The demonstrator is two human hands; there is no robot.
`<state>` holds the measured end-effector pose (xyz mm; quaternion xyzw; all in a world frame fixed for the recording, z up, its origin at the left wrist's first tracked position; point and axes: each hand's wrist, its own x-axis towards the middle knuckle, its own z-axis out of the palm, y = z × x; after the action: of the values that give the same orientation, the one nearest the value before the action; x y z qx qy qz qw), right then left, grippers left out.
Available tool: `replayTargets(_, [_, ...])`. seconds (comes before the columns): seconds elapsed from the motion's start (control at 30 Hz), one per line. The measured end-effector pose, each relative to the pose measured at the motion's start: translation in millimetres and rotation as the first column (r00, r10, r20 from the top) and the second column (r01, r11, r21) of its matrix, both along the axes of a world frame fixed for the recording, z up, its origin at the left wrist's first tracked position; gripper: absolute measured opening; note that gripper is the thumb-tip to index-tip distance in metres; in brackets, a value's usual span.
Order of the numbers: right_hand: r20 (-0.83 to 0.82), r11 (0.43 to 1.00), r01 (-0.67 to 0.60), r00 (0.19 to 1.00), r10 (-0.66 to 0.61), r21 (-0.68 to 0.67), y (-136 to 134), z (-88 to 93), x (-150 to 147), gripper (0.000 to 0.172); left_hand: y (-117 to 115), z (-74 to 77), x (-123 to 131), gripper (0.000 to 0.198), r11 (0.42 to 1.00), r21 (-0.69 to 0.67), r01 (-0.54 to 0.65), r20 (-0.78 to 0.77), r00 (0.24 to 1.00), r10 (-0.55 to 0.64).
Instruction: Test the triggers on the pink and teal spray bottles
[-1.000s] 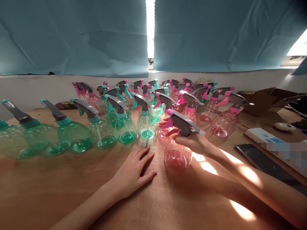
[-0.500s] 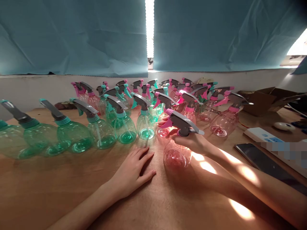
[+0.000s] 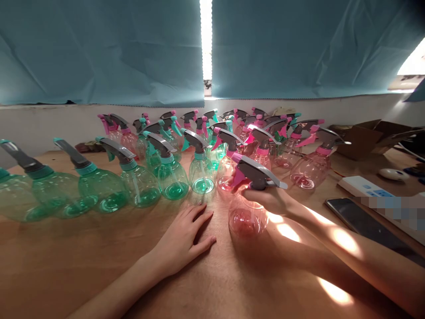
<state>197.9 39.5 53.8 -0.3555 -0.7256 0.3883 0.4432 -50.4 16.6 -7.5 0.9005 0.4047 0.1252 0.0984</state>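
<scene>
My right hand [image 3: 270,198] is wrapped round the neck of a pink spray bottle [image 3: 248,215] with a grey and pink trigger head, which stands on the wooden table [image 3: 99,261] just in front of the rows. My left hand [image 3: 182,241] lies flat on the table with its fingers spread, a little left of that bottle and touching nothing else. Behind both hands stand rows of spray bottles: green ones [image 3: 139,184] on the left, pink ones [image 3: 310,170] on the right.
A dark phone [image 3: 368,228] and a white power strip [image 3: 365,188] lie on the right. Farther back right are a brown cardboard box [image 3: 368,139] and a white mouse [image 3: 394,174]. Blue cloth [image 3: 99,48] hangs on the wall behind.
The pink bottle in my right hand has shifted slightly to the right and its trigger head has turned a little. My left hand has stayed put.
</scene>
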Motion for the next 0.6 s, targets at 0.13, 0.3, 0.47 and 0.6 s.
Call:
replayTargets(0.13, [-0.027,1.0,-0.014,1.0,0.014,-0.006,-2.0,-1.4,0.7,0.047,0.4,-0.4,0.5,0.053,1.0,0.012,0.002,0.001,1.0,-0.002])
replayTargets(0.3, [-0.056,0.999,-0.034,0.998,0.034,0.009,0.8,-3.7,-0.6,0.055,-0.6,3.9,2.7,0.054,1.0,-0.005,-0.004,-0.027,1.0,0.004])
replayTargets(0.47, [-0.084,0.997,-0.038,0.995,0.043,0.067,2.9,-3.0,-4.9,0.052,-1.8,7.6,4.6,0.053,1.0,-0.016,-0.009,-0.043,0.999,0.008])
replayTargets(0.6, [-0.065,0.997,-0.006,0.998,0.011,0.083,1.8,-1.7,-6.9,0.05,-1.6,7.6,5.0,0.054,1.0,-0.018,-0.008,-0.05,0.999,0.007])
